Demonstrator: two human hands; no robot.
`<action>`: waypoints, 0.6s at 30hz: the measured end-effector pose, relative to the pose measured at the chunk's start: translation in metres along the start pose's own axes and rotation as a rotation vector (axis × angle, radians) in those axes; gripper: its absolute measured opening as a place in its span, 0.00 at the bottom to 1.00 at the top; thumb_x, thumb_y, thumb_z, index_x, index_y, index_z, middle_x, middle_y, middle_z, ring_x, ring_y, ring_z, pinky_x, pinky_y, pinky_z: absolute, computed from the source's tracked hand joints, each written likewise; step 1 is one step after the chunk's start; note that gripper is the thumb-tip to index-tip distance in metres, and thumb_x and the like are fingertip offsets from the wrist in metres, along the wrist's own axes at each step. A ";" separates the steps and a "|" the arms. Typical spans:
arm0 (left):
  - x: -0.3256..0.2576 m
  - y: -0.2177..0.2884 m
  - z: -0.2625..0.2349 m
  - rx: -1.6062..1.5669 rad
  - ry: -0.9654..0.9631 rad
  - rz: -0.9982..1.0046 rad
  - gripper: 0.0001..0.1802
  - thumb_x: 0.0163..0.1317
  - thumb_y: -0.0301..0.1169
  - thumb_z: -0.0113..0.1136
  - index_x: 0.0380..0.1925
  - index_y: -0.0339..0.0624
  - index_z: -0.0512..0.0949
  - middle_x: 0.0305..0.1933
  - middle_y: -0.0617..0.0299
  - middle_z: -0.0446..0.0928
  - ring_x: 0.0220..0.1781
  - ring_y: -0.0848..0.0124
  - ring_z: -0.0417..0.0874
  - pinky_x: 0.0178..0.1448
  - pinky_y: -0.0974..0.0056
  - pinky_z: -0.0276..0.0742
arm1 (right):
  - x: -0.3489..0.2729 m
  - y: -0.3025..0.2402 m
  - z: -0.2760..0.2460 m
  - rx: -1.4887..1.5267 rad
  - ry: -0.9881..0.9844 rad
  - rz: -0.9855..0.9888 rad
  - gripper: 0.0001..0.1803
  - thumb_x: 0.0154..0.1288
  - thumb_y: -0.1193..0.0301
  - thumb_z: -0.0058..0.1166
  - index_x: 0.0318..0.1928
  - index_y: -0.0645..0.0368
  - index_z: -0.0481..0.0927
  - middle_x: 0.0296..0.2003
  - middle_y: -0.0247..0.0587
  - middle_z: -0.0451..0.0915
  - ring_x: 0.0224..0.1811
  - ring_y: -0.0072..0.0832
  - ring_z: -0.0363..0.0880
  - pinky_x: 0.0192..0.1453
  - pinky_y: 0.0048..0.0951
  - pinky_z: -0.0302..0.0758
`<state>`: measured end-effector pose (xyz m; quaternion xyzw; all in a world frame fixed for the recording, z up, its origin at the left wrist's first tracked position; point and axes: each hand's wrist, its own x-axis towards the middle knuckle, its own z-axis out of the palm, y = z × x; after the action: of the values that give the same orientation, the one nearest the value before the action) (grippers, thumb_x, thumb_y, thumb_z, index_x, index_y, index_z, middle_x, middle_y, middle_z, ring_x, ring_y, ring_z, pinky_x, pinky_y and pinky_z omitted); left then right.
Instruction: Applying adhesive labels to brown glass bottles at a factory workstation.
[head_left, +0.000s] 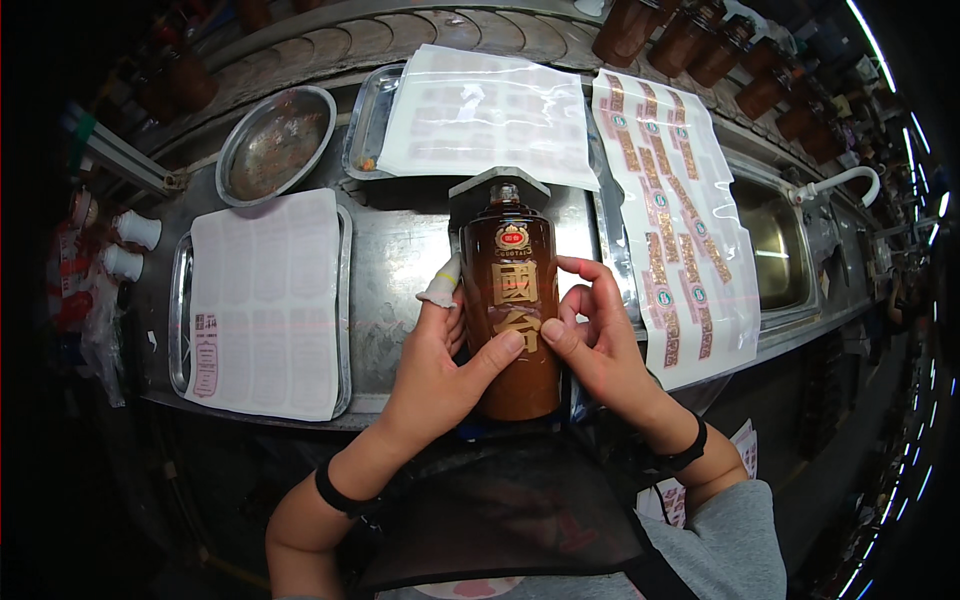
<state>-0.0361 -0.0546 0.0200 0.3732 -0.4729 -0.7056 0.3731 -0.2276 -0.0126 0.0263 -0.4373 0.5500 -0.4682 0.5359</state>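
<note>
Item: brown glazed ceramic bottle (pixel 510 300), centre of the steel bench, near me. My left hand (pixel 435 365) and right hand (pixel 600 340) clasp it, thumbs pressing its gold front label. Step, I judge: smoothing; next calls for even pressure outward.

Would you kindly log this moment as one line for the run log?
left hand: holds brown ceramic bottle, thumb on label | right hand: thumb pressing same label | bottle: upright on metal bench
</note>
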 end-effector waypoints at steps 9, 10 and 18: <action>0.000 0.000 -0.004 0.008 -0.045 0.005 0.52 0.61 0.30 0.70 0.76 0.33 0.45 0.71 0.41 0.63 0.73 0.57 0.68 0.76 0.56 0.61 | -0.002 -0.004 -0.006 -0.031 -0.069 0.047 0.42 0.64 0.73 0.66 0.73 0.55 0.56 0.36 0.27 0.65 0.26 0.06 0.60 0.30 0.10 0.60; 0.000 0.002 -0.003 0.025 -0.046 0.004 0.52 0.61 0.30 0.70 0.76 0.34 0.45 0.71 0.41 0.62 0.73 0.57 0.68 0.76 0.56 0.61 | -0.002 -0.004 -0.005 -0.013 -0.060 0.051 0.42 0.64 0.74 0.66 0.73 0.55 0.56 0.36 0.27 0.65 0.26 0.06 0.59 0.30 0.10 0.60; 0.000 0.001 -0.005 -0.033 -0.050 -0.024 0.52 0.61 0.29 0.70 0.76 0.34 0.44 0.72 0.41 0.60 0.75 0.57 0.65 0.77 0.56 0.59 | -0.004 -0.004 -0.004 -0.028 -0.055 0.032 0.41 0.64 0.74 0.65 0.72 0.54 0.57 0.35 0.27 0.64 0.26 0.06 0.59 0.30 0.09 0.60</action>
<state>-0.0316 -0.0572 0.0194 0.3548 -0.4659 -0.7269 0.3585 -0.2315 -0.0098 0.0312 -0.4485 0.5483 -0.4396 0.5522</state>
